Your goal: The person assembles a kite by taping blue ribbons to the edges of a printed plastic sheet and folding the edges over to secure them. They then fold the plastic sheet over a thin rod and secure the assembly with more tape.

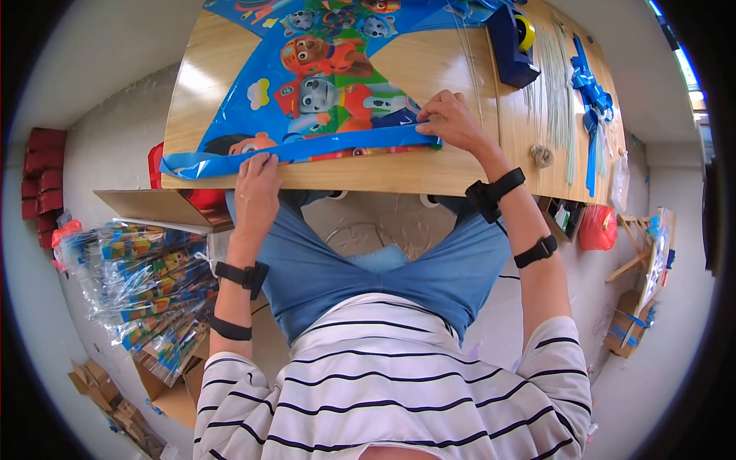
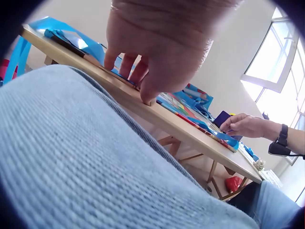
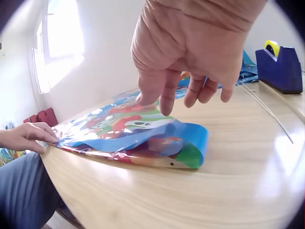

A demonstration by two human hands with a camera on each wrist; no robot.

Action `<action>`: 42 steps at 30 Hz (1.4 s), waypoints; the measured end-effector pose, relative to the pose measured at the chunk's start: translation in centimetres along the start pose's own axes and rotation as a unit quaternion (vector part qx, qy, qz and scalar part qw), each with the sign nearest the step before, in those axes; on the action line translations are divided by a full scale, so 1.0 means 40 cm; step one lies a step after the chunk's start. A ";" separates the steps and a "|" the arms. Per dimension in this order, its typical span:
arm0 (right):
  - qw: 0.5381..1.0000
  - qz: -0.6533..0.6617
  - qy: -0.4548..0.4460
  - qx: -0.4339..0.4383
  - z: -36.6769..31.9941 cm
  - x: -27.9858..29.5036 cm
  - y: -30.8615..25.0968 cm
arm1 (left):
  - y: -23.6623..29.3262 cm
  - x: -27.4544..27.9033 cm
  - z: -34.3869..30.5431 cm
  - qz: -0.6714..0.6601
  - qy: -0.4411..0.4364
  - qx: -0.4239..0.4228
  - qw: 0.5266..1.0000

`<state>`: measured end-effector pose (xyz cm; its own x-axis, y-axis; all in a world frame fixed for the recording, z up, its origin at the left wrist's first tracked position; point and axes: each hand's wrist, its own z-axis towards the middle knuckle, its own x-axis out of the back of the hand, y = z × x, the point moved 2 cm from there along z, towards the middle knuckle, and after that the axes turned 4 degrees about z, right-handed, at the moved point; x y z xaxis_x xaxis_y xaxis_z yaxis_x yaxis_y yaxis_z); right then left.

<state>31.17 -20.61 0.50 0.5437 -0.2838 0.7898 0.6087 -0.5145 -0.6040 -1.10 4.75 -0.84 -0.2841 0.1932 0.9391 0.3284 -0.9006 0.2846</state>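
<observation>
A glossy blue plastic sheet (image 1: 318, 96) printed with cartoon dogs lies on the wooden table. A blue plastic strip (image 1: 322, 146) runs along its near edge and curls over in a loop at the right end. My left hand (image 1: 257, 188) rests its fingertips on the strip towards the left; in the left wrist view its thumb is at the table edge. My right hand (image 1: 454, 123) is at the strip's right end. The right wrist view has this hand (image 3: 190, 57) close over the sheet, fingers pointing down and spread, thumb apart from the index finger.
A blue tape dispenser (image 1: 514, 50) with yellow tape stands at the back right. Thin pale rods (image 1: 553, 100), a bunch of blue ribbon (image 1: 594, 100) and a small coil of string (image 1: 542, 156) lie on the right. Wrapped printed packs (image 1: 146, 268) are piled beside my left leg.
</observation>
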 end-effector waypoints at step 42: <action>0.989 -0.144 -0.016 0.021 -0.010 -0.059 0.018 | 0.008 0.015 0.012 0.013 -0.040 0.002 0.999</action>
<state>30.09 -20.62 -1.74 0.3631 -0.1038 0.9259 0.7634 -0.5366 -0.3595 -0.74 4.78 -0.07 -0.2036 0.2008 0.9582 0.3391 -0.9037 0.2614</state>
